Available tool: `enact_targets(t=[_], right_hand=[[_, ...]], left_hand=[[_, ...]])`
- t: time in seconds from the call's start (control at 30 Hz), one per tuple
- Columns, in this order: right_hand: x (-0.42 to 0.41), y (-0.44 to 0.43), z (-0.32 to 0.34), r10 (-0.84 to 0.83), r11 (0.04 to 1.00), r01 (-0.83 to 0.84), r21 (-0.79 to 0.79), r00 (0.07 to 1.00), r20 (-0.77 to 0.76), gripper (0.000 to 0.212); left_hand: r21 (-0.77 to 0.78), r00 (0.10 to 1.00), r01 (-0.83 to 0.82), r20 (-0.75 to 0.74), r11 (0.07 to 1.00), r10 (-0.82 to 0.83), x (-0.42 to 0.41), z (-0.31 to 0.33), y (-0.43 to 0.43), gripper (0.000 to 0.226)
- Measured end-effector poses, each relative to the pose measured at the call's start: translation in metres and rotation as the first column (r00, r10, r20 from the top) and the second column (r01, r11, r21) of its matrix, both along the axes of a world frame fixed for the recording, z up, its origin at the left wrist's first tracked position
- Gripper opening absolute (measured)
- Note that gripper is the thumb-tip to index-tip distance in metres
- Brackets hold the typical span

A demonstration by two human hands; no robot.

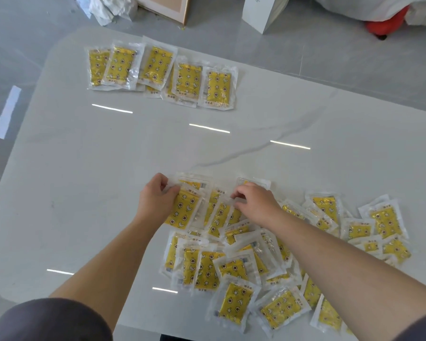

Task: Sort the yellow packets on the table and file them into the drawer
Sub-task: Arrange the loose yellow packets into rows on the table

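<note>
Tabletop [108, 168]: glossy white marble, rounded corners, I see bare room mid-span.
Far row [161, 75]: crinkly clear-edged yellow packets, overlapping.
Left hand [156, 199]: grip pinched on one packet [183, 210].
Right hand [255, 204]: fingertips pinching pile [268, 262].

Two bare hands are over the table: the left hand [158, 196] and the right hand [255, 203]. At the table's far left corner a row of yellow packets [161, 75] shows five tops, with edges of others beneath. The loose heap of yellow packets [236, 269] at the near edge overlaps too much for a firm count; some two dozen show.
</note>
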State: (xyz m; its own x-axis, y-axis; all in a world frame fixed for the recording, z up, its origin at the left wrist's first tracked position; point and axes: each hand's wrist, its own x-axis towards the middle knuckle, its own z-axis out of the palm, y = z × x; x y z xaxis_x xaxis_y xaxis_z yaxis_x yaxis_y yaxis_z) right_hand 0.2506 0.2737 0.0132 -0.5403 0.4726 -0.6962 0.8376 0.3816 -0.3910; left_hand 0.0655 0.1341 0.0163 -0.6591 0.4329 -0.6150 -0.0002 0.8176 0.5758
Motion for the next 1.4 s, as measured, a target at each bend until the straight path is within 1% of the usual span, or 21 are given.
enact_targets(t=[0.2,0.23,0.3,0.37,0.47,0.57,0.63,0.7,0.8,0.9,1.03,1.13,1.23,1.33,1.4], right_hand=[[-0.001,0.0,-0.002,0.021,0.999,-0.022,-0.028,0.999,-0.033,0.006],[-0.002,0.0,-0.002,0.02,0.999,-0.022,-0.03,0.999,-0.046,0.007],[-0.003,0.0,-0.002,0.013,1.0,-0.015,-0.028,0.997,-0.077,0.016],[-0.003,0.003,0.003,-0.04,0.996,0.032,-0.079,0.993,-0.113,0.018],[-0.005,0.014,0.019,-0.185,0.97,0.155,-0.186,0.971,-0.154,0.017],[-0.01,0.034,0.037,-0.258,0.958,0.22,-0.186,0.941,-0.218,0.016],[-0.015,0.048,0.046,-0.278,0.956,0.243,-0.162,0.929,-0.244,0.011],[-0.022,0.059,0.05,-0.254,0.965,0.227,-0.131,0.935,-0.249,0.007],[-0.038,0.066,0.051,-0.169,0.984,0.148,-0.103,0.955,-0.243,0.007],[-0.057,0.069,0.048,-0.089,0.994,0.071,-0.088,0.971,-0.221,0.008],[-0.082,0.092,0.044,-0.067,0.996,0.052,-0.075,0.974,-0.216,0.008],[-0.098,0.12,0.042,-0.087,0.996,0.084,-0.022,0.973,-0.216,0.01],[-0.113,0.151,0.038,-0.098,0.993,0.11,0.045,0.973,-0.207,0.014],[-0.129,0.182,0.034,-0.035,0.989,0.056,0.134,0.987,-0.154,0.017],[-0.142,0.202,0.029,0.001,0.984,0.021,0.175,0.992,-0.123,0.018]], left_hand=[[-0.009,0.999,-0.039,0.028,0.999,0.039,-0.007,-0.002,-0.011,0.023],[-0.009,0.999,-0.043,0.033,0.999,0.043,-0.007,-0.002,-0.011,0.023],[-0.002,0.998,-0.049,0.041,0.999,0.049,-0.007,-0.001,-0.013,0.023],[0.007,0.997,-0.058,0.046,0.998,0.058,-0.007,0.003,-0.014,0.023],[0.022,0.996,-0.074,0.054,0.997,0.073,-0.012,0.013,-0.014,0.023],[0.028,0.991,-0.12,0.063,0.992,0.118,-0.022,0.023,-0.01,0.025],[0.029,0.985,-0.164,0.057,0.986,0.163,-0.028,0.031,-0.005,0.026],[0.023,0.98,-0.195,0.036,0.98,0.195,-0.034,0.036,0.0,0.025],[0.005,0.973,-0.231,-0.009,0.973,0.231,-0.043,0.04,0.007,0.021],[0.014,0.963,-0.268,-0.009,0.963,0.268,-0.056,0.037,0.015,0.018],[0.081,0.962,-0.273,0.021,0.959,0.272,-0.075,0.029,0.044,0.014],[0.115,0.972,-0.237,0.025,0.965,0.235,-0.088,0.025,0.079,0.015],[0.164,0.986,-0.164,0.017,0.973,0.163,-0.101,0.025,0.118,0.016],[0.187,0.996,-0.093,0.015,0.978,0.092,-0.116,0.023,0.161,0.016],[0.187,0.997,-0.071,0.001,0.98,0.072,-0.126,0.021,0.188,0.022]])
